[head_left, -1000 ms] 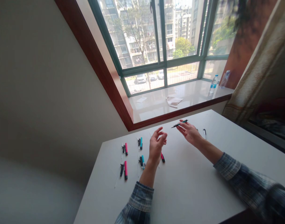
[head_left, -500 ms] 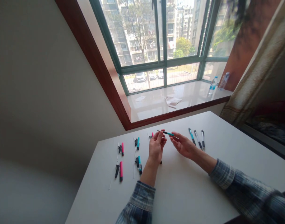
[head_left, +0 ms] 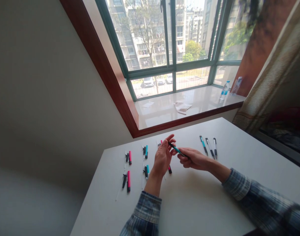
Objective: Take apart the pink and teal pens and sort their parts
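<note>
Both hands meet over the middle of the table on one teal and black pen (head_left: 176, 149), which slants down to the right. My left hand (head_left: 161, 157) pinches its upper left end between thumb and fingers, with other fingers raised. Around the lower right end, the fingers of my right hand (head_left: 195, 159) are closed. Left of the hands lie pen parts in small groups: pink barrels (head_left: 128, 181), teal barrels (head_left: 146, 152), black pieces (head_left: 124, 180) and thin white refills. A pink and black piece (head_left: 170, 169) shows partly behind my left wrist.
Three whole pens lie to the right: one teal (head_left: 203, 145) and two clear and black ones (head_left: 210, 148). The white table (head_left: 199, 203) meets a windowsill (head_left: 159, 114) with a cloth (head_left: 181, 107) and a water bottle (head_left: 224, 90). A curtain (head_left: 265, 78) hangs at right.
My right hand has moved down and closed around the pen's lower end. The pen now tilts more steeply, and the metal tip seen earlier at its left end no longer shows.
</note>
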